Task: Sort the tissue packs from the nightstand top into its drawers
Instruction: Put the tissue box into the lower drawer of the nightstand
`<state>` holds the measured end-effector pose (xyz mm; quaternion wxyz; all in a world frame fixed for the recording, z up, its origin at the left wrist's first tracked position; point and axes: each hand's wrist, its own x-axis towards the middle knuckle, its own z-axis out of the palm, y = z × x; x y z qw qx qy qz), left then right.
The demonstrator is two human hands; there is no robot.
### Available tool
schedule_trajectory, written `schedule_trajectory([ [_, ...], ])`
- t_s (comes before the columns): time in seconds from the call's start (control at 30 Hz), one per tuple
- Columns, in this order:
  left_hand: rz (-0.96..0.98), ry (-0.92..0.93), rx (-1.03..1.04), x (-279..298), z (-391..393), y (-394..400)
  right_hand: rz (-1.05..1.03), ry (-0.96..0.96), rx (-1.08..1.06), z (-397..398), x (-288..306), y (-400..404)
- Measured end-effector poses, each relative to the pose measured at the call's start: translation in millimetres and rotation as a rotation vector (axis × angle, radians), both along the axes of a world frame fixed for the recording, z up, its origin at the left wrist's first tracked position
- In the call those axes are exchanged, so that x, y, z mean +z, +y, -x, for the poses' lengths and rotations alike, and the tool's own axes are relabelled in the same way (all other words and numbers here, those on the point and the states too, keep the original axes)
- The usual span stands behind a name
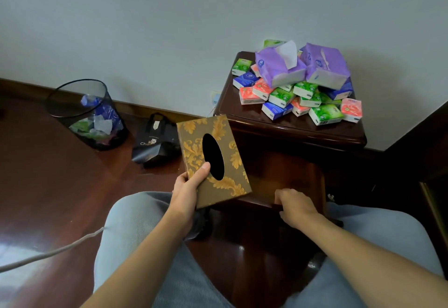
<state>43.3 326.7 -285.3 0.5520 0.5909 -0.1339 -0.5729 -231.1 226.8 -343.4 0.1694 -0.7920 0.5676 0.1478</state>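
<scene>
Tissue box point(213, 159): brown with gold leaf pattern, black oval hole.
Nightstand point(291, 133): dark shiny red-brown wood.
Small tissue packs point(303, 100): green, blue, pink-red, white ends.
Two big packs point(303, 67): purple.
Bin point(88, 113): black mesh, blue and green scraps inside.
Bag point(155, 142): black, pale letters.
Wall point(145, 28): pale grey-blue.
Floor point(48, 186): red-brown.
Trousers point(135, 247): light grey-blue.

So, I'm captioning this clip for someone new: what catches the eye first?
The bright heap of green, red, blue and purple tissue packs on the dark wooden nightstand. Then the brown-and-gold patterned tissue box cover gripped by the left hand, centre frame.
</scene>
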Motion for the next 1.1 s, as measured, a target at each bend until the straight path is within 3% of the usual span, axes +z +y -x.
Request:
schedule_trajectory([
  [0.23,-0.099,0.043,-0.108,-26,11,0,-0.135,0.049,-0.027,-7,11,17],
  [0.43,-0.174,0.048,-0.237,-43,18,-15,-0.160,-0.029,-0.007,7,3,21],
  [0.53,-0.204,0.086,-0.318,-47,21,-24,-0.342,-0.347,-0.164,17,2,13],
  [0.63,-0.209,0.130,-0.444,-50,27,-34,-0.626,-0.839,-0.625,10,17,3],
  [0.7,-0.205,0.132,-0.509,-53,31,-42,-0.863,-1.075,-0.779,-3,21,-1],
  [0.87,-0.211,-0.061,-0.479,-57,37,-60,-0.837,-0.997,-0.860,-27,13,-4],
  [1.0,-0.238,-0.486,-0.429,-67,29,-77,-0.886,-0.995,-1.019,-30,5,-20],
  [1.1,-0.325,-0.541,-0.543,-87,22,-79,-0.847,-0.955,-1.102,-31,-10,-32],
])
